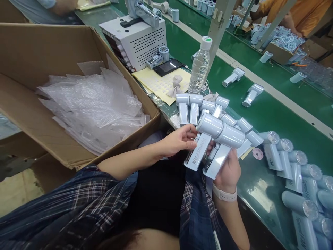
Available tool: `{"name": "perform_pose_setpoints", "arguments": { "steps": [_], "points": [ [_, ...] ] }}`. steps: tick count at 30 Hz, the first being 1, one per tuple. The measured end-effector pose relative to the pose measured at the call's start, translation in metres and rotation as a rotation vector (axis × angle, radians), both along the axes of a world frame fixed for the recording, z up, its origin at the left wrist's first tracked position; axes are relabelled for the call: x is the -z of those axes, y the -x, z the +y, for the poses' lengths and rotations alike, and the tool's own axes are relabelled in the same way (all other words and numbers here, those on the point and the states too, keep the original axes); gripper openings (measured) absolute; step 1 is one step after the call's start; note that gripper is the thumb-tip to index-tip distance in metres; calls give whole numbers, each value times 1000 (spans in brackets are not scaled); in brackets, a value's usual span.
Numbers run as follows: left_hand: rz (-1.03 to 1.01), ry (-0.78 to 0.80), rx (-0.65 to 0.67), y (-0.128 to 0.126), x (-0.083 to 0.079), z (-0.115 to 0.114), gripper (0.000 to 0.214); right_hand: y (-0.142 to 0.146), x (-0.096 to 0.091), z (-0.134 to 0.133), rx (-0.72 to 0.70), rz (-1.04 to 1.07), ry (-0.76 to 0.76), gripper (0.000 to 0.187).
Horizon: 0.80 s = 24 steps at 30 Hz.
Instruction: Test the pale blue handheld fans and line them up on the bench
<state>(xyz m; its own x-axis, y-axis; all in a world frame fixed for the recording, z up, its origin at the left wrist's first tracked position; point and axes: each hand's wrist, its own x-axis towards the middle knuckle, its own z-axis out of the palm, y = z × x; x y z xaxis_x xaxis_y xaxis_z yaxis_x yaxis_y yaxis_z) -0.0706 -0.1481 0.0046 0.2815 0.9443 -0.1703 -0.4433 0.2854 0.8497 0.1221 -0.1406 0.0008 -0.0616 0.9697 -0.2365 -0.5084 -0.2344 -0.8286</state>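
Observation:
Two white handheld fans are held side by side in front of me. My left hand (186, 140) pinches the left handheld fan (199, 151), which has "Speed FAN" printed along its handle. The right handheld fan (218, 161) is gripped by my right hand (230, 172), whose fingers are partly hidden behind it. The two round fan heads touch end to end. Just beyond them, several more white fans (195, 100) lie in rows on the green bench. Another group of fans (303, 201) with clear round ends lies to the right.
A cardboard box (145, 133) of bubble-wrap bags (96, 100) stands at left. A water bottle (199, 66), a phone (168, 66), a yellow sticker sheet (158, 86) and a white vented machine (148, 40) are behind. Single fans lie on the green belt (281, 97). Other people work across and at upper left.

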Motion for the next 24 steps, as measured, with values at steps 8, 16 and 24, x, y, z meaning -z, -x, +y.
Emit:
{"name": "perform_pose_setpoints", "arguments": {
  "steps": [8, 16, 24],
  "points": [
    [203, -130, 9, 7, -9, -3, 57, -5, 3, 1, -24, -89, -147, 30],
    [707, -1265, -295, 12, -1, -3, 23, -23, -5, -5, -149, -604, -845, 52],
    [463, -687, -169, 19, -11, -3, 29, -38, -10, 4, -187, -642, -674, 51]
  ]
}}
